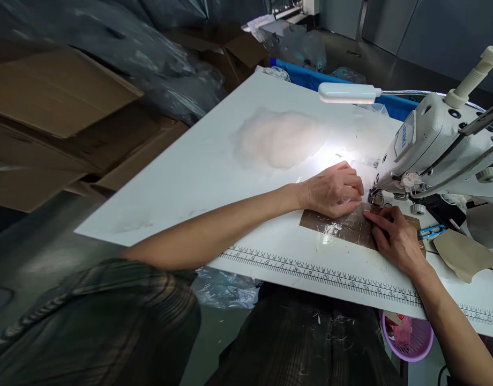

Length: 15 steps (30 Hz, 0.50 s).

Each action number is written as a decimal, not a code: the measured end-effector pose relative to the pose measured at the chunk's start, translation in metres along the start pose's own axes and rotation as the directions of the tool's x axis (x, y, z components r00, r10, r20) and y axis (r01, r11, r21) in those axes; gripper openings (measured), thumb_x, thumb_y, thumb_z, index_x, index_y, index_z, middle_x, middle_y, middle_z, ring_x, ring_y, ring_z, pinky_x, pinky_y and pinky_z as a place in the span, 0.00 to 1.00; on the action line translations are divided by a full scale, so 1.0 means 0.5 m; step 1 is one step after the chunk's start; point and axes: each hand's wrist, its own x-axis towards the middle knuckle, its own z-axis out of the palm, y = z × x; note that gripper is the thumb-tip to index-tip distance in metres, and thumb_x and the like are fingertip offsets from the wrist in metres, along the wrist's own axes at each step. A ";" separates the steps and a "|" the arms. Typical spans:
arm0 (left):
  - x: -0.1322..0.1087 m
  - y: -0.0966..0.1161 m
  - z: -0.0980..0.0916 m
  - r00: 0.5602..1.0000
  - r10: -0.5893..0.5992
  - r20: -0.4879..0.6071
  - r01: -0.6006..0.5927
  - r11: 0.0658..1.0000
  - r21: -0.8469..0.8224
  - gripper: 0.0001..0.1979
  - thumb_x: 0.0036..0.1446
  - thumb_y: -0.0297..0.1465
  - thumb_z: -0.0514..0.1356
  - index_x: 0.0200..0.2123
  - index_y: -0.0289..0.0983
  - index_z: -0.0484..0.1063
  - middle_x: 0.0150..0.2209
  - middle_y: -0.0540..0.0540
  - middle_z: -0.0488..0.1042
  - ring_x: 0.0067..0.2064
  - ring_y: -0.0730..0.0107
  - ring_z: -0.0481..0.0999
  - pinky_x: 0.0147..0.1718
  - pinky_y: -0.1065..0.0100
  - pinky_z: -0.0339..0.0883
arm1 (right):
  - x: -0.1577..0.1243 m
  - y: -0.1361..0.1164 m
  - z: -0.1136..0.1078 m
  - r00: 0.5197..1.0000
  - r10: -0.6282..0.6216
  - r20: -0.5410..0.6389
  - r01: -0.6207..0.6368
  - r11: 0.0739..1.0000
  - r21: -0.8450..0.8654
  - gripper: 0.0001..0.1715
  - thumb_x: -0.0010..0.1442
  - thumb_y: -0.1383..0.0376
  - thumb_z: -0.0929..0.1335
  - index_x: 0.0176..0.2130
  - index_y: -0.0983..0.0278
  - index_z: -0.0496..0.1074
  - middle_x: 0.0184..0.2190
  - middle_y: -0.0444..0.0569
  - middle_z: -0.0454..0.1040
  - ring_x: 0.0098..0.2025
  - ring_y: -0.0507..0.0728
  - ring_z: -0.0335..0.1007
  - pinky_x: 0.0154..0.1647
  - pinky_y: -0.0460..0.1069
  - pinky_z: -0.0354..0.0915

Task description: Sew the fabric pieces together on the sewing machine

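A piece of thin see-through fabric (358, 213) lies just in front of the needle area of a white sewing machine (427, 142). My left hand (334, 190) is closed at its left side, fingers curled and pinching its edge. From the right, my right hand (397, 238) grips the near edge, index finger and thumb at the fabric and the other fingers bent. Both hands rest over a shiny brown strip (335, 228) stuck to the white table (214, 177). The fingertips partly hide the fabric, so its full outline cannot be made out.
A pile of sheer pale fabric (281, 138) lies beyond my left arm, near a lamp (346, 93). Blue thread snips (431, 231) and a beige scrap (465, 254) are at right. Cardboard boxes (49, 91) stand left; a purple basket (417, 351) sits below the table edge.
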 end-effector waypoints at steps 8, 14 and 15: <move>-0.006 0.013 0.012 0.984 0.168 0.063 -0.152 0.966 -0.209 0.08 0.56 0.29 0.58 0.36 0.39 0.77 0.40 0.45 0.79 0.37 0.68 0.76 0.41 0.63 0.68 | 0.001 -0.003 -0.002 0.999 0.032 -0.010 -0.032 0.998 0.049 0.21 0.66 0.63 0.61 0.52 0.57 0.77 0.40 0.52 0.70 0.38 0.56 0.72 0.35 0.50 0.72; -0.005 0.011 0.012 0.986 0.134 0.103 -0.109 0.969 -0.222 0.07 0.57 0.29 0.58 0.36 0.40 0.78 0.40 0.46 0.80 0.36 0.68 0.75 0.41 0.63 0.67 | 0.002 -0.003 -0.001 0.998 0.067 0.013 -0.067 0.995 0.072 0.21 0.65 0.64 0.62 0.52 0.55 0.77 0.40 0.51 0.70 0.37 0.54 0.70 0.36 0.50 0.72; -0.004 0.011 0.013 0.986 0.122 0.115 -0.095 0.972 -0.216 0.08 0.58 0.30 0.58 0.34 0.41 0.78 0.39 0.47 0.80 0.36 0.69 0.75 0.41 0.63 0.67 | 0.002 -0.003 -0.001 0.997 0.071 0.014 -0.072 0.994 0.078 0.21 0.64 0.64 0.62 0.52 0.54 0.77 0.40 0.51 0.70 0.37 0.54 0.70 0.36 0.51 0.73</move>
